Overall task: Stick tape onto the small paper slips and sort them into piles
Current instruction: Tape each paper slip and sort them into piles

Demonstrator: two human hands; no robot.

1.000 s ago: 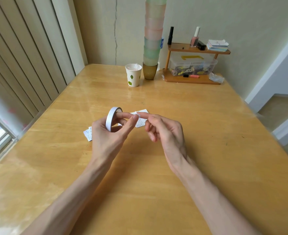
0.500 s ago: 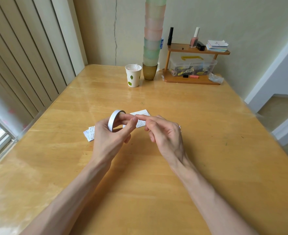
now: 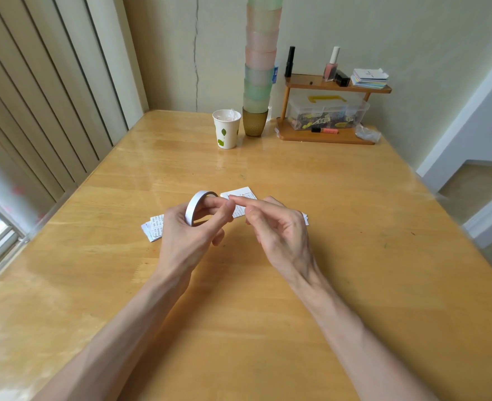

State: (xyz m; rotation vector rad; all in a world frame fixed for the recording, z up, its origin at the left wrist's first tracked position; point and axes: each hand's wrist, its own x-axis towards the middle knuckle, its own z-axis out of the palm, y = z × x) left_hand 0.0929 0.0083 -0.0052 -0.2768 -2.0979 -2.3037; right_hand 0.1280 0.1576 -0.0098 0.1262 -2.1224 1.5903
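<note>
The left hand (image 3: 185,241) holds the tape (image 3: 193,206) upright above the bench (image 3: 340,204), forefinger through the ring, thumb outside. The right hand (image 3: 279,231) points its forefinger at that thumb tip; whether its grip holds tape end cannot be told. Slips (image 3: 153,229) lie left; another slip (image 3: 243,195) lies just beyond the fingers

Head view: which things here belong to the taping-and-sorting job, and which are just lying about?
Job: tape roll in the left hand; right hand beside it; slip pile left of the hands; loose slips behind them.
Lying about: paper cup; cup stack; wooden shelf with plastic box and nail polish.
</note>
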